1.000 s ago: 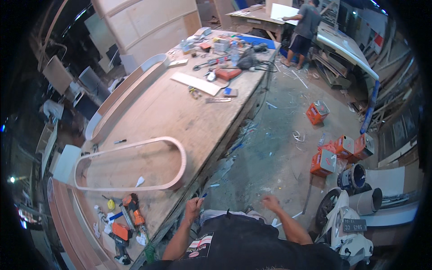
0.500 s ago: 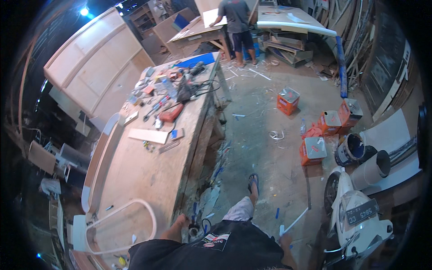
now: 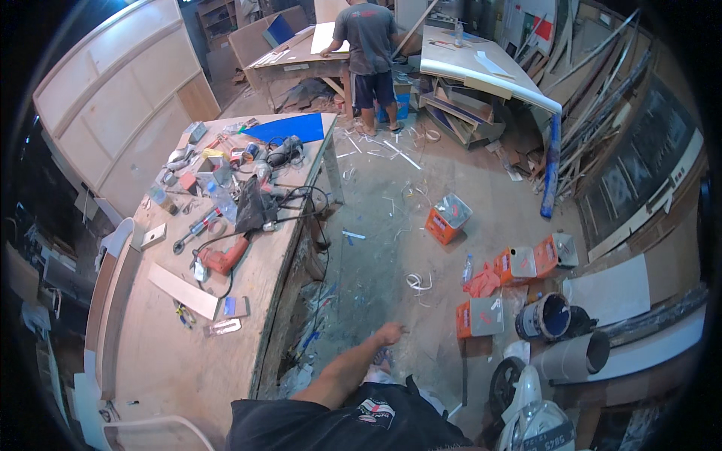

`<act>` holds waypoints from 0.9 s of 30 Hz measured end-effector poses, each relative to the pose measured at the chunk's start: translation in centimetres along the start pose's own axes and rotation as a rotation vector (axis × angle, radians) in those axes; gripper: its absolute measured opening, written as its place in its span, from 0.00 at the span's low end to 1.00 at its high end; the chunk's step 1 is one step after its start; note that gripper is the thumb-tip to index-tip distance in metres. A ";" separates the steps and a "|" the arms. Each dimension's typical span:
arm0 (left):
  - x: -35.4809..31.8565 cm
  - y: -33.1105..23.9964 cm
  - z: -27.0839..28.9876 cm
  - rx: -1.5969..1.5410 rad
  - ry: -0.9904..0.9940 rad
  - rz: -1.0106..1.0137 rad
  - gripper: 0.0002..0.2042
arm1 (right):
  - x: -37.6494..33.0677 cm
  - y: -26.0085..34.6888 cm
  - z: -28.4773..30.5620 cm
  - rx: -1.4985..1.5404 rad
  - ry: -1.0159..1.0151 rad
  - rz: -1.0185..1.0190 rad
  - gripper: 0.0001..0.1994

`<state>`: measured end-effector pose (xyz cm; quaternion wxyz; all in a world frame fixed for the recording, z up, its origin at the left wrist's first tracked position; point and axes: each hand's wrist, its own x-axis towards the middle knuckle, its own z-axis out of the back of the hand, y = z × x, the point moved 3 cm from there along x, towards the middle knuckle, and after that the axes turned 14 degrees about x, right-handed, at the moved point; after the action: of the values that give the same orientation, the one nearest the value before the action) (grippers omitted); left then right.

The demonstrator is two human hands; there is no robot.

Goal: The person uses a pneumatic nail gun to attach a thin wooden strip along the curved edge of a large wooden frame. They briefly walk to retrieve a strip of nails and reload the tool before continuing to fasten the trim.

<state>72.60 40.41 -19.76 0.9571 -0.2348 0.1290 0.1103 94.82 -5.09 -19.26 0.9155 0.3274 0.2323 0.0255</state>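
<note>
My left arm reaches forward across my body, and my left hand (image 3: pixel 390 333) hangs in the air over the floor, just right of the workbench (image 3: pixel 248 368). Its fingers look loosely curled, with no object visible in them. My right hand is out of sight behind my dark shirt (image 3: pixel 331 425). A short piece of white strip (image 3: pixel 456 410) shows beside the shirt's right side. On the bench near me lie a pale board (image 3: pixel 183 290), an orange corded power tool (image 3: pixel 224 259), a small blue-and-brown block (image 3: pixel 236 307) and pliers (image 3: pixel 183 313).
Orange-sided tins (image 3: pixel 479 317), a dark bucket (image 3: pixel 543 317), a rolled sheet (image 3: pixel 568 358) and a white motorbike (image 3: pixel 530 413) line the right. Another tin (image 3: pixel 449 219) stands ahead, with curled white strips (image 3: pixel 418 283) on the floor. Farther off, a person (image 3: pixel 366 56) works at another table (image 3: pixel 297 54).
My left hand has swung from the bench edge forward and right over the floor. My right hand and most of its white strip have dropped from sight. The view has shifted forward along the bench.
</note>
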 end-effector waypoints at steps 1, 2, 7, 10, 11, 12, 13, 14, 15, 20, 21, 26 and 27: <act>1.9 0.9 -0.2 -0.057 -0.152 -0.013 0.21 | 2.2 3.8 -0.9 0.031 0.022 0.035 0.08; 3.6 2.6 -0.3 -0.103 -0.318 -0.033 0.21 | 5.3 8.2 -1.4 0.073 0.030 0.082 0.08; 5.8 1.5 9.5 -0.416 -0.160 0.152 0.21 | 13.7 17.9 0.4 0.134 -0.018 0.106 0.08; 1.2 10.0 5.5 -0.375 -0.164 0.419 0.24 | 17.8 23.1 -3.2 0.096 0.075 0.136 0.08; -0.8 12.7 4.3 -0.423 -0.072 0.568 0.24 | 18.9 23.3 -4.7 0.064 0.111 0.130 0.08; -2.6 15.8 3.3 -0.302 -0.026 0.664 0.24 | 20.1 22.8 -6.5 0.039 0.146 0.118 0.08; -6.3 17.6 1.4 -0.233 -0.220 0.824 0.23 | 21.5 23.1 -8.9 -0.001 0.204 0.119 0.08; -7.6 18.4 1.9 -0.361 0.023 1.007 0.23 | 23.2 23.1 -9.9 -0.070 0.232 0.122 0.09; -11.2 19.2 0.5 -0.465 -0.026 1.140 0.24 | 24.5 23.6 -12.4 -0.139 0.306 0.139 0.09; -18.8 18.3 0.5 -0.450 -0.187 1.501 0.16 | 31.9 30.1 -22.4 -0.388 0.611 0.302 0.10; -18.3 17.0 1.4 -0.557 -0.245 1.658 0.15 | 33.9 32.2 -23.3 -0.437 0.661 0.352 0.10; -13.8 13.0 1.7 -1.145 -0.701 1.576 0.14 | 45.1 46.6 -29.8 -0.648 0.794 0.696 0.11; -11.4 13.4 2.4 -1.417 -0.886 1.509 0.14 | 48.0 49.4 -31.0 -0.615 0.736 0.665 0.11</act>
<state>58.68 51.42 -19.90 0.2578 -0.5273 -0.2049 0.7833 129.10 61.41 -29.74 0.7703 0.0713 0.4019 0.4899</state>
